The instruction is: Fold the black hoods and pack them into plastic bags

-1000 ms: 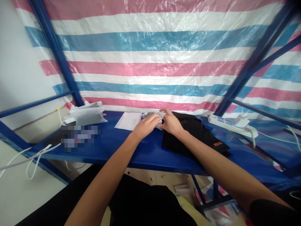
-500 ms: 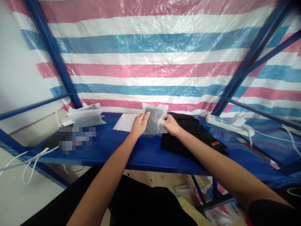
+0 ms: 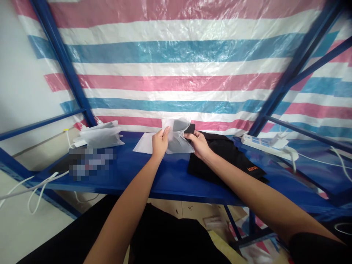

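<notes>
A frosted plastic bag point(image 3: 176, 139) is held up above the table, its mouth gaping to the right. My left hand point(image 3: 160, 141) pinches its left side, thumb in front. At the mouth, my right hand point(image 3: 200, 143) is closed on a black, flat, cloth-like item point(image 3: 190, 128); part of it sticks out of the bag and part shows dimly through the plastic. The fingertips reach into the opening, so their exact grip is partly hidden. Beneath and beside my right hand lies a black garment point(image 3: 222, 157) with orange lettering.
The blue table point(image 3: 165, 179) holds a white flat sheet or bag point(image 3: 143, 143) behind my left hand. More frosted bags point(image 3: 100, 135) stand at the left, near white cables point(image 3: 41, 189). A white power strip point(image 3: 269, 146) lies right. Blue posts point(image 3: 59, 58) frame the striped sheeting point(image 3: 176, 84).
The black item, earlier inside the bag, now pokes out at its right-hand mouth with my right hand. The mouth has opened wider, and the bag and left hand have shifted slightly left.
</notes>
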The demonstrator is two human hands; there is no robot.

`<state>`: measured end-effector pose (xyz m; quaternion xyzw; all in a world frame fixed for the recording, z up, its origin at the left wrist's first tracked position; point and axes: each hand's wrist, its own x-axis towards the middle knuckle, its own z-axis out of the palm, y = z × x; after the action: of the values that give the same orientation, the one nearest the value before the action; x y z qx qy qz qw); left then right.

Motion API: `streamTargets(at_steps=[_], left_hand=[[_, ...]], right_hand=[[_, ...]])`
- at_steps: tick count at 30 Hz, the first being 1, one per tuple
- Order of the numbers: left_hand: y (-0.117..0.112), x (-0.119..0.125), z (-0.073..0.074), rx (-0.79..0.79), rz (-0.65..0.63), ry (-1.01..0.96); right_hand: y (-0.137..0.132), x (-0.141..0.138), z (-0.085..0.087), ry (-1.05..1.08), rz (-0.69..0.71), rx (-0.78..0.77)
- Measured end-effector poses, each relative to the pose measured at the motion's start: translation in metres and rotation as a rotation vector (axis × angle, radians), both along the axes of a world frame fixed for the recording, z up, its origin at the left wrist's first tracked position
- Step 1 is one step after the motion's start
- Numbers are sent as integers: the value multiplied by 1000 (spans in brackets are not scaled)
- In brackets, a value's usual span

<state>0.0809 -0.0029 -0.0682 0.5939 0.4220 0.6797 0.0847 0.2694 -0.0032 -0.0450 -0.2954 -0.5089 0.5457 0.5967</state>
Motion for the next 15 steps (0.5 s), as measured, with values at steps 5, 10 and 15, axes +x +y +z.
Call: streamTargets(at_steps=[5,10,15], left_hand=[[0,-5,3,-22,59,53],[5,-15,6,-73,99,60],[7,-24,9,-80,126,96]], right_hand=[[3,-2,-3,31,-68,36],[3,-2,-3,9,-79,80],[3,-1,-4,13,-33,59]])
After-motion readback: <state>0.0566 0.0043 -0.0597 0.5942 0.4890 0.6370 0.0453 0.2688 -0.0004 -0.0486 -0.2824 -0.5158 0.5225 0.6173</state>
